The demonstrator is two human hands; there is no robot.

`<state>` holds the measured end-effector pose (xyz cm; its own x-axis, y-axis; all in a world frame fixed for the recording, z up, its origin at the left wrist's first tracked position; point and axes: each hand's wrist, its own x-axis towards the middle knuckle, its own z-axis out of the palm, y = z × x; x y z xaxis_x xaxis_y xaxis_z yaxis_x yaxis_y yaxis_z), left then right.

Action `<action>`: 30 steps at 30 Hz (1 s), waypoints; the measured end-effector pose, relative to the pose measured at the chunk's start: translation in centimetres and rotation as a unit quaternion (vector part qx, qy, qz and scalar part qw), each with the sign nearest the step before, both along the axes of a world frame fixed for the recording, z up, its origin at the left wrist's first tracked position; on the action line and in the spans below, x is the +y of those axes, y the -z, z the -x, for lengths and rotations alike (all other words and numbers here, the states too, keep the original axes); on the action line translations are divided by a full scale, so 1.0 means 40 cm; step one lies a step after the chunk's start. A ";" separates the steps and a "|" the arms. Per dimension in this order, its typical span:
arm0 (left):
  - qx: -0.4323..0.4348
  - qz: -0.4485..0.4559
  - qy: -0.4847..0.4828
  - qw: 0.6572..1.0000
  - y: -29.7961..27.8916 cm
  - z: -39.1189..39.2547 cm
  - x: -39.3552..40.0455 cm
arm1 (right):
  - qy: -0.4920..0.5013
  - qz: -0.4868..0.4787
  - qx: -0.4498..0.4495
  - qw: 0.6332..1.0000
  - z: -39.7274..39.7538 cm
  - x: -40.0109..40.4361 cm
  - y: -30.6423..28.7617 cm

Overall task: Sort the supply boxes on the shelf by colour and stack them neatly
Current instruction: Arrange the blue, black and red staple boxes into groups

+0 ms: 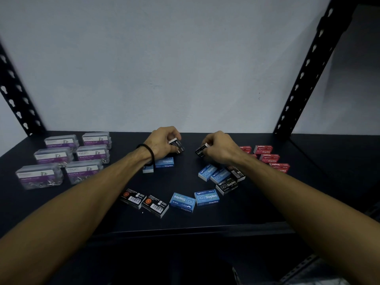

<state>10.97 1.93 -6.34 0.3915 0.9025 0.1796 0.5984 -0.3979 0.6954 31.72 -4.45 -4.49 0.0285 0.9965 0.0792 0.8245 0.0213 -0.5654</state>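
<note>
Because each staple box is a small, stiff cardboard block packed with metal, it should feel dense for its size yet easy to lift in one hand, and the smooth printed faces look a little slippery, so the long sides are the sensible place to pinch. The left hand (pixel 162 140) grips one black box (pixel 177 146) that way, fingers curled over it near the back of the shelf (pixel 267 206), and the right hand (pixel 220 148) grips a second black box (pixel 201 151) just opposite, the two boxes apart. More black boxes (pixel 144 201) lie at the front, with another (pixel 227 185) beside the loose blue boxes (pixel 194 199). The red boxes (pixel 267 156) sit grouped at the right, and the clear paper clip boxes (pixel 67 158) stand in rows at the left. Stacking should go well if the flat faces meet squarely; I judge a crooked box would slide off easily, since cardboard on cardboard offers little hold.
</note>
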 end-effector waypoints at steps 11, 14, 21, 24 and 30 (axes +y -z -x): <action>0.093 0.003 -0.011 0.996 0.008 0.040 0.004 | -0.002 -0.007 0.043 0.999 0.051 0.031 0.035; 0.105 -0.008 -0.012 0.994 0.012 0.042 0.007 | -0.009 -0.006 0.035 0.999 0.058 0.035 0.046; 0.111 -0.030 -0.002 0.993 0.012 0.046 0.008 | -0.048 0.012 -0.056 0.997 0.065 0.048 0.017; 0.108 -0.029 0.002 0.994 0.014 0.041 0.007 | -0.052 0.030 -0.087 0.994 0.056 0.053 0.012; 0.109 -0.037 0.015 0.993 0.013 0.016 0.003 | -0.061 0.021 -0.091 0.994 0.032 0.048 0.011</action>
